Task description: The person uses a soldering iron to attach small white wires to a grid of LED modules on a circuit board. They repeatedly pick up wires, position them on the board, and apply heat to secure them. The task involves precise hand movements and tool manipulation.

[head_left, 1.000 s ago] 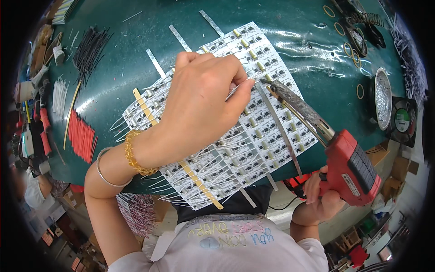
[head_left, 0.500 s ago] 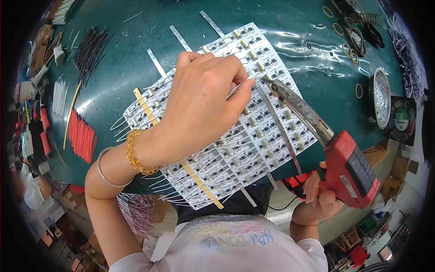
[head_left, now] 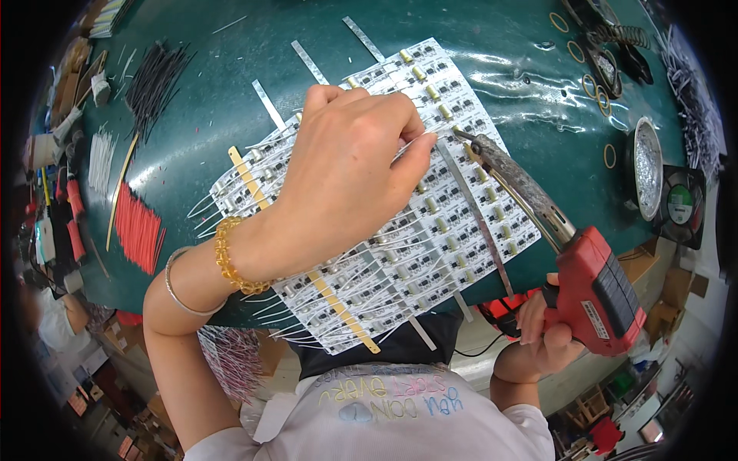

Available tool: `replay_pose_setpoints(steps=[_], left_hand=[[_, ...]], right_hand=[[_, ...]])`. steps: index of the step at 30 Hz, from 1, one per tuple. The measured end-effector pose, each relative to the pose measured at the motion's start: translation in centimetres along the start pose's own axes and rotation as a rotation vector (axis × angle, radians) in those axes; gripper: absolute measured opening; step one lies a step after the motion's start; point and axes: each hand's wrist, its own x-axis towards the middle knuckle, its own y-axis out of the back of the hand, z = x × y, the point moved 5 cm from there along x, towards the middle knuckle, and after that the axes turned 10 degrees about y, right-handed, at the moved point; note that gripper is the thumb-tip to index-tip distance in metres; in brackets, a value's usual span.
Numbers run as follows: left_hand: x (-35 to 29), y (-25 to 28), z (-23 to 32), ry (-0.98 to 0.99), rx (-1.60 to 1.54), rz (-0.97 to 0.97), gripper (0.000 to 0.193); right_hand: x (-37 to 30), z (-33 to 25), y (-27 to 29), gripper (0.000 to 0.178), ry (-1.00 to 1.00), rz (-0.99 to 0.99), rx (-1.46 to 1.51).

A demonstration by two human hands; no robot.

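My left hand (head_left: 350,165) reaches over a white panel of circuit boards (head_left: 480,127) with rows of small dark and yellowish parts. Its thumb and forefinger are pinched on a thin white wire (head_left: 440,131), mostly hidden by the fingers. My right hand (head_left: 542,330) grips a red soldering gun (head_left: 600,296), whose dark tip lies just right of the left fingertips, close above the panel. Several white wires (head_left: 288,330) stick out from the panel's lower left side. Metal strips (head_left: 477,219) and a yellow strip (head_left: 342,311) lie across the panel.
On the green table (head_left: 231,69), bundles of black wires (head_left: 154,84), white wires (head_left: 100,165) and red wires (head_left: 140,230) lie left. Right are a soldering iron stand (head_left: 611,34), rubber bands (head_left: 610,156), a metal bowl (head_left: 648,169) and a small fan (head_left: 682,203).
The soldering gun's tip has shifted slightly right and away from the left fingertips. My left hand stays almost in place, still pinching.
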Motion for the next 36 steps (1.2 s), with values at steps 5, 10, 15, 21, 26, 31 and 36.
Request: replay_pose_setpoints(steps=[5, 10, 15, 21, 26, 31, 36], left_hand=[[0.0, -0.1, 0.0, -0.005, -0.014, 0.000, 0.015], [-0.2, -0.3, -0.2, 0.002, -0.015, 0.000, 0.015], [0.3, 1.4, 0.7, -0.086, 0.016, 0.123, 0.008], [-0.2, 3.5, 2.1, -0.054, -0.012, 0.145, 0.006], [-0.1, 1.6, 1.9, 0.008, -0.019, -0.065, 0.007], [-0.3, 0.4, 1.0, 0.118, -0.056, -0.087, 0.011], [-0.4, 0.1, 0.9, 0.146, -0.038, -0.096, 0.015]], right_hand=[[0.2, 0.2, -0.3, 0.076, -0.023, -0.008, 0.002], [0.1, 0.7, -0.2, 0.075, -0.029, 0.009, -0.050], [0.3, -0.3, 0.4, 0.076, 0.024, 0.033, 0.010], [-0.5, -0.2, 1.4, 0.077, 0.032, 0.048, 0.019], [-0.6, -0.1, 1.9, 0.076, 0.042, -0.010, 0.052], [-1.3, 0.4, 2.0, 0.075, 0.039, 0.042, 0.040], [-1.1, 0.5, 1.3, 0.076, -0.027, 0.014, 0.072]])
